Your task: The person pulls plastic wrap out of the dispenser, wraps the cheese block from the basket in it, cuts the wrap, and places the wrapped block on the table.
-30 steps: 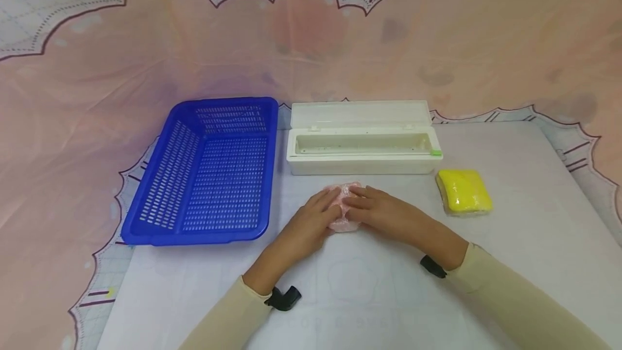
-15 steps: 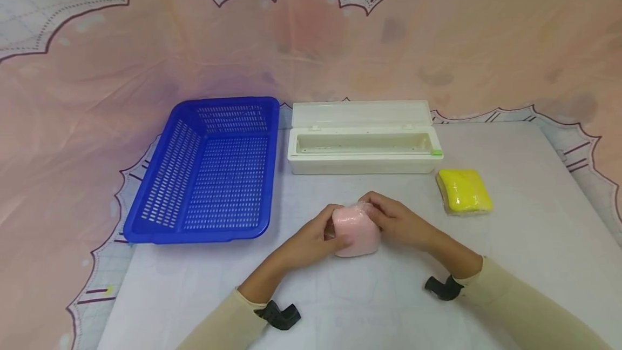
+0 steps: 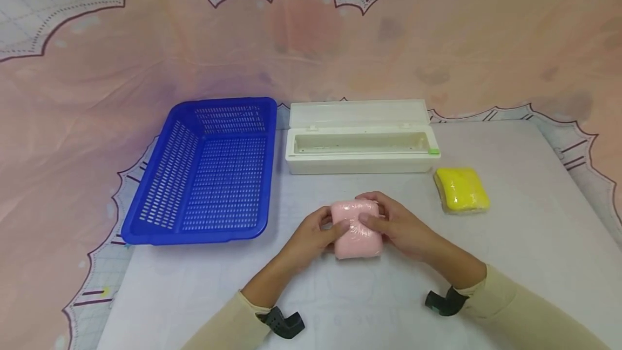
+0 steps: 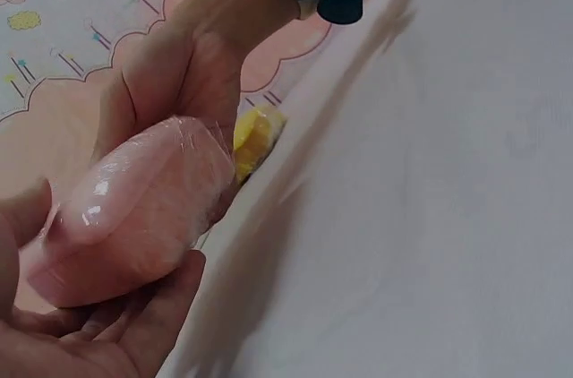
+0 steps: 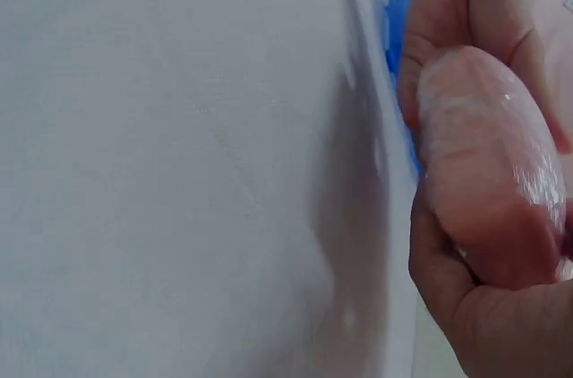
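Both hands hold a pink, soft-looking block (image 3: 358, 243) wrapped in clear plastic film, above the white tabletop. The left hand (image 3: 307, 239) grips its left side, thumb on the face and fingers behind. On the other side, the right hand (image 3: 404, 227) has its thumb across the upper face, with fingers at the back edge. In the left wrist view the wrapped pink block (image 4: 134, 217) shows shiny, creased film and rounded corners. The right wrist view shows its underside (image 5: 492, 154) resting against the fingers.
A blue perforated basket (image 3: 266, 199) stands at the left. Behind the hands is a long white box (image 3: 359, 165) with its lid raised and a green tab at its right end. To the right lies a yellow wrapped block (image 3: 461, 190). A patterned cloth (image 3: 311, 42) hangs behind.
The pink block was pressed low under both hands, then lifted and drawn nearer the body. Its smooth face now turns up, and the right thumb has moved onto that face.
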### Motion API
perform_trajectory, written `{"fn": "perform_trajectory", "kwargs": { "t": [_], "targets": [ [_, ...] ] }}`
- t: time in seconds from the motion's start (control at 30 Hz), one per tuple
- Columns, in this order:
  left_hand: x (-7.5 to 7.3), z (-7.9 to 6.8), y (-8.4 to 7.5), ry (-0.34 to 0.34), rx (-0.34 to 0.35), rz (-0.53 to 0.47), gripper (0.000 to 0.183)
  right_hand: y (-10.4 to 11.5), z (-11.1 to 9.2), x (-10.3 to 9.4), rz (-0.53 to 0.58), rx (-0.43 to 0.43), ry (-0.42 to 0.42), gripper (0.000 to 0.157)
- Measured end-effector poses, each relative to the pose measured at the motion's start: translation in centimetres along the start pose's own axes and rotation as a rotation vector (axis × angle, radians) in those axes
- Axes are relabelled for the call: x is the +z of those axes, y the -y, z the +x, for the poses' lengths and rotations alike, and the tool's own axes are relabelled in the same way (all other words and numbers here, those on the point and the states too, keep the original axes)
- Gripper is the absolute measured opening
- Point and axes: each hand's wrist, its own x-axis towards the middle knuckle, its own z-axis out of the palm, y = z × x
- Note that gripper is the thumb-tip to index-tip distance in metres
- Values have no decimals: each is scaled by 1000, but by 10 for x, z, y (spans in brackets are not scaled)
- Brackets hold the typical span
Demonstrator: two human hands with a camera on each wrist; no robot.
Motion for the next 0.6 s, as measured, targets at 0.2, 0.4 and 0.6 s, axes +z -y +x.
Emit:
{"fn": "perform_trajectory", "kwargs": {
  "t": [0.2,0.4,0.6],
  "targets": [
    [4,2,0,-41,17,-81,61,1,-6,2,101,70,-47,62],
    [11,6,0,-65,17,-175,60,-1,-15,-3,189,64,20,80],
    [27,17,-1,-131,14,-218,63,-7,-20,-12,-41,32,-185,79]
  ]
}}
